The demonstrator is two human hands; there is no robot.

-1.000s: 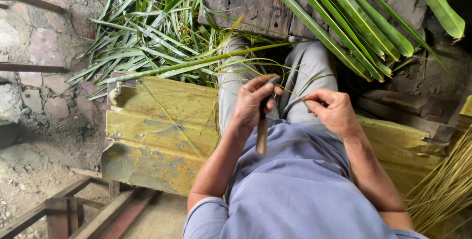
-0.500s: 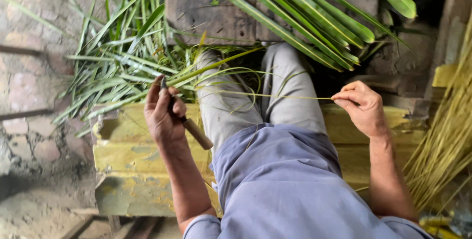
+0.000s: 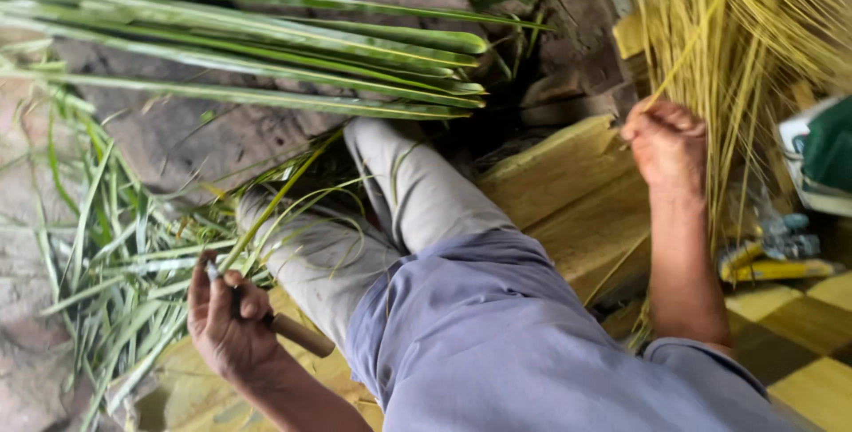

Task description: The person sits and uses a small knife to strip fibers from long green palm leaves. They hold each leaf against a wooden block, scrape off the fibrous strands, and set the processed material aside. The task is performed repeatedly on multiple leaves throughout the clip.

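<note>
- On the yellow wooden bench (image 3: 568, 183) you sit with your legs in grey trousers (image 3: 390, 210) stretched towards the ground, where long green palm fronds (image 3: 266, 50) lie across the top of the view.
- Your left hand (image 3: 232, 325) is low on the left, fingers curled tight round a knife with a brown wooden handle (image 3: 297, 334); the handle end sticks out towards your thigh, and the blade is mostly hidden by your fingers.
- A thin green leaf strip (image 3: 266, 210) runs up from that hand across your left leg towards the fronds.
- Your right hand (image 3: 667, 143) is well apart from the left, up on the right, closed into a pinch on a thin yellow midrib stick (image 3: 688, 59) that slants up and away.
- That stick lies against a big bundle of yellow sticks (image 3: 754, 32) leaning beside the bench.
- Loose green leaf trimmings (image 3: 115, 263) are heaped on the ground just beside your left hand.
</note>
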